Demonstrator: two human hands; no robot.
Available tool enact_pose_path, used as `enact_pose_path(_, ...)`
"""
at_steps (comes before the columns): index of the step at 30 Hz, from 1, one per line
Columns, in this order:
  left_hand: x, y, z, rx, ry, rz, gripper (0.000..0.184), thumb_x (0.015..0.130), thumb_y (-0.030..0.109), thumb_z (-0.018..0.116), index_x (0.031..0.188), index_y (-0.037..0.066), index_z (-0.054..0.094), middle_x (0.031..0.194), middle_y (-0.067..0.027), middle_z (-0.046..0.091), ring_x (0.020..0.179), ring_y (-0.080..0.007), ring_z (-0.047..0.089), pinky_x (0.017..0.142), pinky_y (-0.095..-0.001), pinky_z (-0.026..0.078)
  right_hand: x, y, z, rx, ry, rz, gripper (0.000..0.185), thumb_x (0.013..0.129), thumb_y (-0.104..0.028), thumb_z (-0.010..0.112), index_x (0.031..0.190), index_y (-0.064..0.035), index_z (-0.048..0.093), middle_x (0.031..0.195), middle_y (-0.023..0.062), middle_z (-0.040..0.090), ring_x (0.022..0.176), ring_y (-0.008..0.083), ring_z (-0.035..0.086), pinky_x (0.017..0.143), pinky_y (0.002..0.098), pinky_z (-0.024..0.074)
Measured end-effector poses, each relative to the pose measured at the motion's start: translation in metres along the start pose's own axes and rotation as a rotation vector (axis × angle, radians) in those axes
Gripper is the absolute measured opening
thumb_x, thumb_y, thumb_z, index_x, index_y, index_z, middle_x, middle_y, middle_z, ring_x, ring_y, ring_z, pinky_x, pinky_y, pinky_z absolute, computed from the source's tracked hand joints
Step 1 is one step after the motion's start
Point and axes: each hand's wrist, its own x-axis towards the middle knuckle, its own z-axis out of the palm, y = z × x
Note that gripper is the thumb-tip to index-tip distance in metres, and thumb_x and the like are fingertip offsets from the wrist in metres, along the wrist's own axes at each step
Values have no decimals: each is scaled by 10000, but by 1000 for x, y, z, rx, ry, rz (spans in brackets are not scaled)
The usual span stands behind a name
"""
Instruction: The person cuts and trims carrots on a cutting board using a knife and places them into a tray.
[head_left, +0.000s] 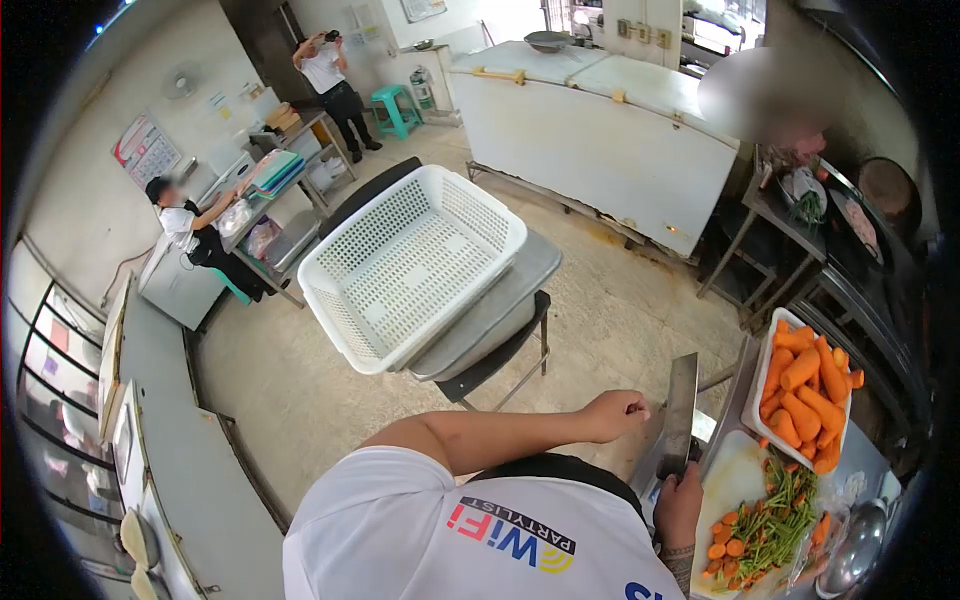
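Past the shirt (380, 530), a four-o'clock cleaver (681, 405) is being gripped by the right hand (678, 508), left hand (606, 417) seemingly curled, wisely clear.

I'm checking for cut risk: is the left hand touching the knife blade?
Apart. The head view shows a narrow strip of floor between the left hand and the knife blade.

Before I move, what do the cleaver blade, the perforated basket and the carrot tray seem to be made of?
Cleaver blade: metal, probably steel; flat, grey, dull sheen.
Perforated basket: likely moulded plastic, matte white; regular holes, rounded corners.
Carrot tray: perhaps plastic, smooth white rim; carrots hide most.
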Motion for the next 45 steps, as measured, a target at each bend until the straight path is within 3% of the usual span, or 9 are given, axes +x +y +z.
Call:
enact_pose_path(2, -6, -7, -16, 13, 13, -10, 244, 990, 249, 669, 1072, 20, 686, 951, -118, 727, 869, -201, 676, 784, -357, 528, 6, -10, 12, -18, 43, -64, 280, 915, -26, 539, 1175, 77, 554, 940, 308, 665, 900, 502, 646, 776, 520, 503)
enact_pose_path(8, -25, -32, -48, -47, 74, -44, 239, 992, 248, 671, 1069, 22, 690, 939, -110, 725, 866, -196, 675, 787, -356, 528, 14, -51, 27, 21, -14, -94, 300, 931, -59, 569, 1198, 75, 539, 993, 338, 662, 984, 527, 636, 819, 544, 495)
enact_pose_path(15, -31, -43, -54, -39, 66, -94, 229, 995, 244, 670, 1052, 24, 693, 906, -86, 710, 824, -165, 643, 763, -339, 519, 17, -64, 38, -75, -63, -115, 198, 920, -77, 578, 1076, 37, 536, 901, 323, 647, 890, 532, 639, 737, 568, 492)
enact_pose_path(24, -39, -34, -29, -131, 232, -68, 185, 1015, 214, 641, 1001, 33, 677, 712, -20, 560, 666, -109, 497, 613, -316, 440, 15, -60, 41, -66, -69, -137, 182, 927, -101, 588, 1044, 15, 511, 866, 314, 636, 863, 532, 633, 715, 578, 489)
enact_pose_path(36, -57, -34, -8, -136, 226, -46, 185, 999, 202, 640, 1012, 24, 686, 811, -87, 672, 748, -146, 597, 709, -327, 490, 10, -46, 49, -133, -78, -191, 225, 939, -135, 599, 1092, 17, 537, 871, 302, 664, 849, 515, 657, 720, 579, 506)
enact_pose_path(45, -67, -34, -3, -136, 256, 6, 165, 996, 171, 644, 1007, 10, 679, 801, -88, 658, 738, -137, 580, 696, -324, 483, 3, -39, 48, -146, -94, -241, 223, 942, -140, 600, 1106, 4, 550, 857, 291, 669, 818, 505, 666, 703, 580, 514)
